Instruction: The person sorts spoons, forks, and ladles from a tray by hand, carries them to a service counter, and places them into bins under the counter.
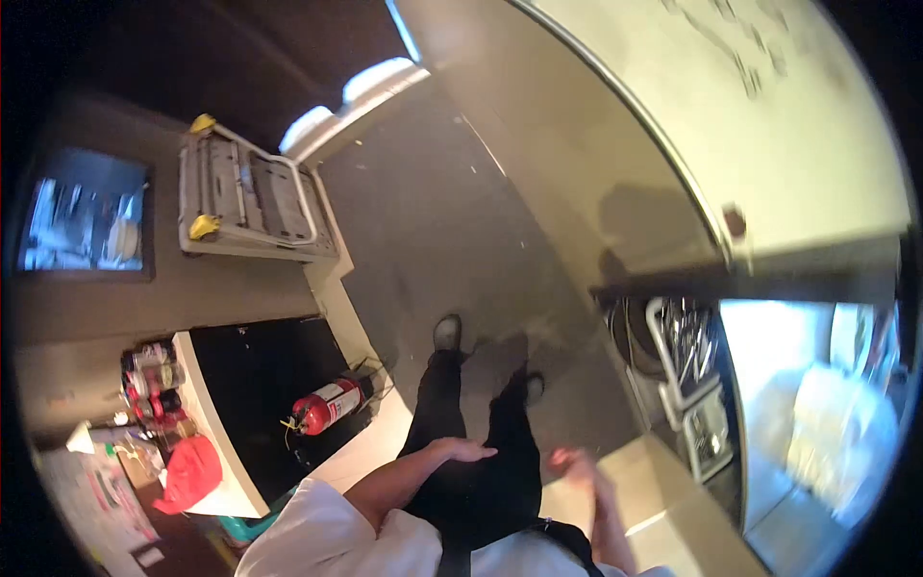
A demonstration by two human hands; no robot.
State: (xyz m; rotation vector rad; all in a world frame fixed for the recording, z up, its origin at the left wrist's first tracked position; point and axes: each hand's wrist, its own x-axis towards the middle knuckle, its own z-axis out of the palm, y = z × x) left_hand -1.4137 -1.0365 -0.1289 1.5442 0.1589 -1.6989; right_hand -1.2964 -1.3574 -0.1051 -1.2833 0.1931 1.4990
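Note:
My left hand (466,450) is in front of my black trousers (471,486), at thigh height. Its fingers are stretched out and nothing shows in them. Off to the right side of my body hangs my right hand (574,464). Motion blurs its fingers, and I make out no object there. Below are my dark shoes (447,333) on the grey floor (433,221). Neither hand touches any of the objects around me.
A red fire extinguisher (329,405) is at the left by a black panel (255,385). Further ahead stands a folded step stool (250,192) with yellow feet. A red cloth (192,473) lies on a left shelf. On the right are racks with metal utensils (687,337).

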